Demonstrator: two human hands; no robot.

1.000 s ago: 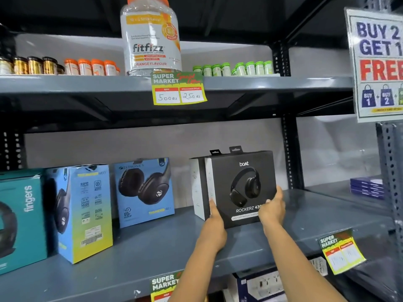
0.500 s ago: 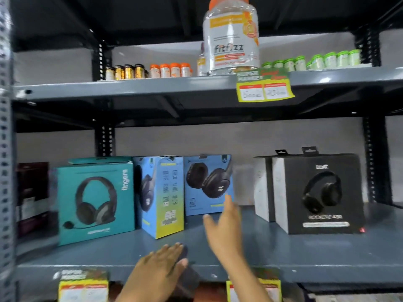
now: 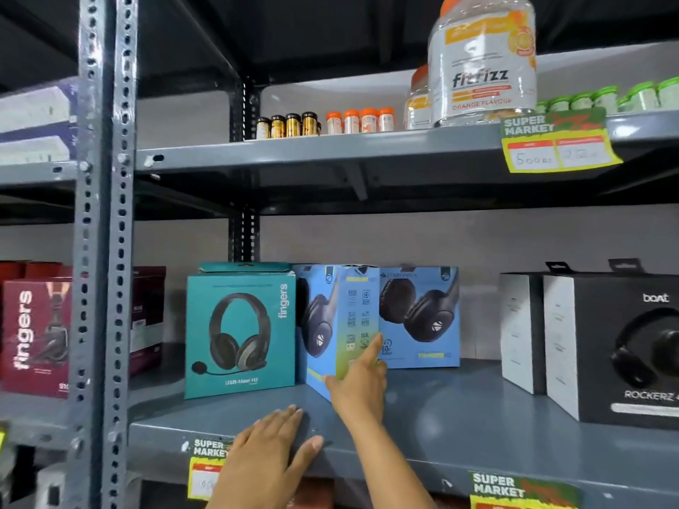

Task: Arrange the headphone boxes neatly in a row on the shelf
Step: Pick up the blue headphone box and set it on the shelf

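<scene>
Two hands — right fingers (image 3: pixel 374 349) against angled blue box (image 3: pixel 340 325), unclosed.

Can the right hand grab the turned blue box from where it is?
Probably yes. The right hand is already at the turned blue box, its fingers on the box's side panel, with nothing between them.

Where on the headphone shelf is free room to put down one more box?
Bare shelf lies between the flat blue box and the black boat box. The left is crowded: teal box and turned blue box touch, right hand there.
</scene>
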